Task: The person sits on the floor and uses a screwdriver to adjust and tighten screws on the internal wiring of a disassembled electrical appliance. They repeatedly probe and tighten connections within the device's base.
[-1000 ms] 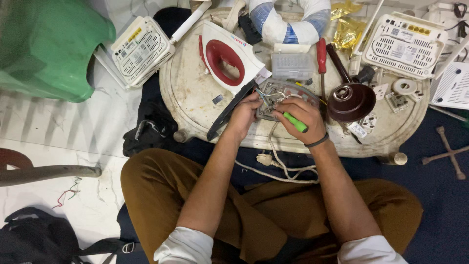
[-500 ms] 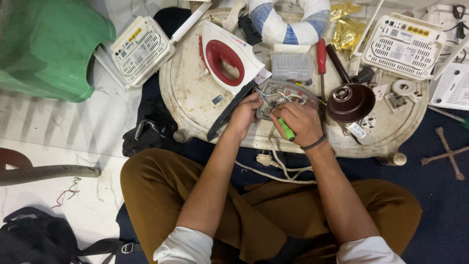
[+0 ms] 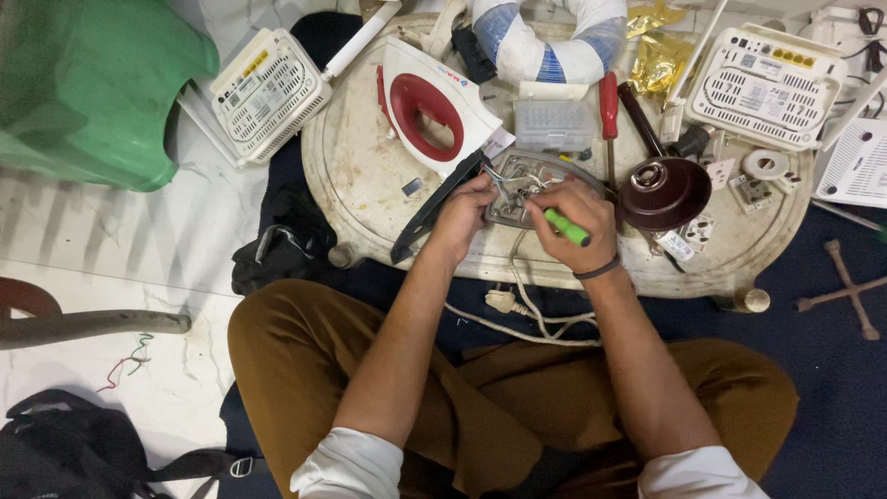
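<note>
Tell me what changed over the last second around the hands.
The right hand turned the green-handled screwdriver slightly, its handle swinging from pointing down-right toward the wrist; grip unchanged. The left hand stayed on the wires at the metal soleplate. Everything else on the table stayed put.

A green plastic stool [image 3: 88, 88] stands at upper left. A white router [image 3: 270, 92] lies beside the round bench [image 3: 356, 176]; a black bag [image 3: 65, 453], perhaps a backpack, sits lower left.

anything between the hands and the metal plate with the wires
Nothing visible. Both the left hand and the right hand, which holds a green tool, are already at the plate.
</note>
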